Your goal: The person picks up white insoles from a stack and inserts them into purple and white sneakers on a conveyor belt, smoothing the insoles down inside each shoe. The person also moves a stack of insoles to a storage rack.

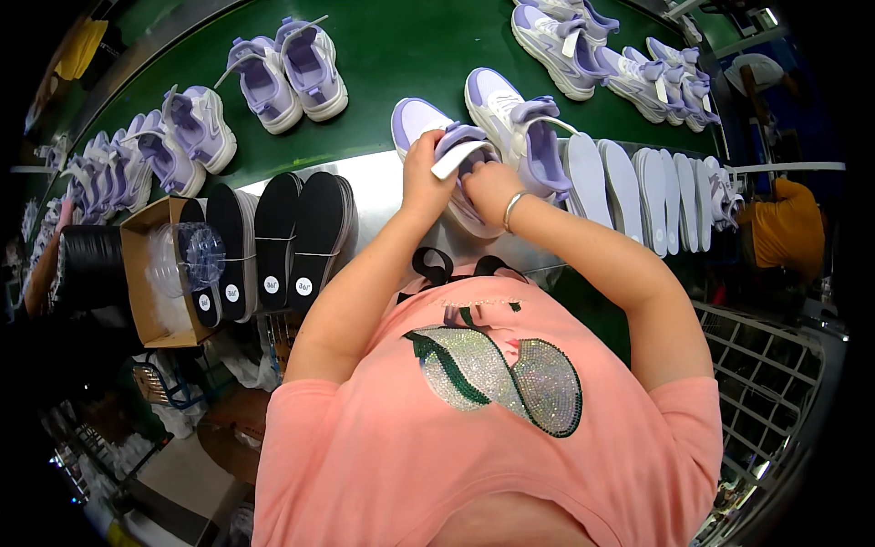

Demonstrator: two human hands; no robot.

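A lilac and white sneaker [415,117] stands in front of me, its heel toward me. My left hand [427,180] grips it at the side of the collar near the tongue. A white strip tag [455,159] lies across the opening, beside the left fingers. My right hand [494,191], with a bangle on the wrist, is at the shoe's opening. Its fingers curl down into the shoe, and their tips are hidden, so what they hold does not show. Just right of it stands a matching sneaker [497,96], touched by neither hand.
Pale insoles [623,190] stand in a row to the right; tied stacks of black insoles [321,228] are at the left. Beside them sits a cardboard box [146,273] with clear plastic pieces. More sneakers [305,68] line the green conveyor belt [401,55]. A wire rack [756,365] is at lower right.
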